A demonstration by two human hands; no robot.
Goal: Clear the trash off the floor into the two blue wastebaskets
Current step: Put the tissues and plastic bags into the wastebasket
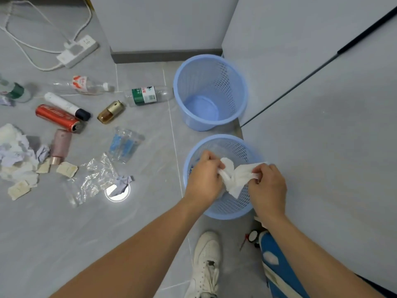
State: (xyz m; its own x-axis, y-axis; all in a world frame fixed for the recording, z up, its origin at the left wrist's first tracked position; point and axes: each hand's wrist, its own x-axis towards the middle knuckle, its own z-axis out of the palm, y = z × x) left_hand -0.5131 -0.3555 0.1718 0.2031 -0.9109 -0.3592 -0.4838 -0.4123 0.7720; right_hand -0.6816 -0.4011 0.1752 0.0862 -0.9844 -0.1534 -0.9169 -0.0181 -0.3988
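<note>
Two blue mesh wastebaskets stand by the wall: the far wastebasket (209,91) has nothing inside, the near wastebasket (225,207) sits under my hands. My left hand (203,176) and my right hand (267,186) both pinch a crumpled white tissue (236,176) over the near basket's opening. Trash lies on the grey tiles to the left: a green-label bottle (148,95), a red-label bottle (86,84), a red can (58,118), a white tube (66,106), a gold bottle (110,111), a pink bottle (60,146), a plastic cup (124,145), clear wrap (92,181) and a tissue pile (15,153).
A white power strip (77,50) with cables lies at the back left. A round floor drain (117,191) holds a paper scrap. Grey cabinet panels (322,104) close off the right side. My white shoe (206,263) stands below the near basket.
</note>
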